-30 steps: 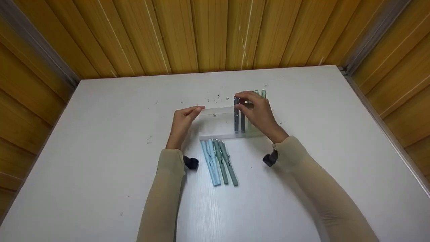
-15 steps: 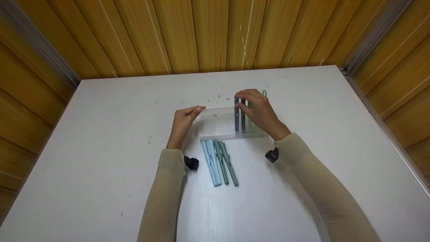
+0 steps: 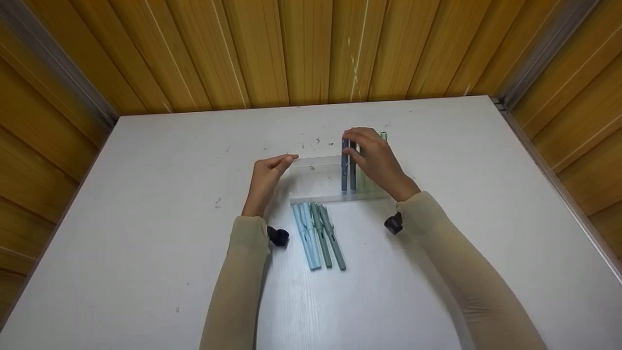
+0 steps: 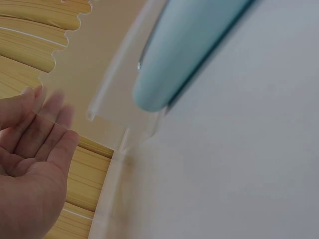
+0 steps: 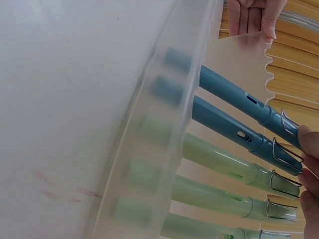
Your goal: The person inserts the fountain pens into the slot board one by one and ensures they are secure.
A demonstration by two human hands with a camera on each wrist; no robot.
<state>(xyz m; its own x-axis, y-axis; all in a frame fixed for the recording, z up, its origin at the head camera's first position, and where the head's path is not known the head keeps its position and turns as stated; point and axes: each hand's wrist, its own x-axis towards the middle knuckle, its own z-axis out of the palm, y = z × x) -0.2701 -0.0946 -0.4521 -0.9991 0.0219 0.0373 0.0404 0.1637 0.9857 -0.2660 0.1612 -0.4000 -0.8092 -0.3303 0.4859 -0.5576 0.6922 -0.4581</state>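
Note:
My left hand (image 3: 266, 177) pinches the upper left corner of a clear pen stand (image 3: 315, 182) with a scalloped top edge. My right hand (image 3: 381, 158) has its thumb and fingers around the cap of a dark blue fountain pen (image 5: 232, 92), which stands upright in the stand. Right beside it is a second dark blue fountain pen (image 5: 222, 119), its clip close to the fingertips. Several light green fountain pens (image 5: 219, 157) fill the slots beyond, partly behind my right hand in the head view.
Two light blue pens (image 3: 307, 238) and two dark green pens (image 3: 333, 238) lie on the white table (image 3: 146, 218) in front of the stand. A yellow wood-look wall (image 3: 306, 53) rises behind the table.
My right hand has shifted slightly right and up at the dark blue pens, covering more of the light green pens' tops. My left hand keeps its hold on the stand.

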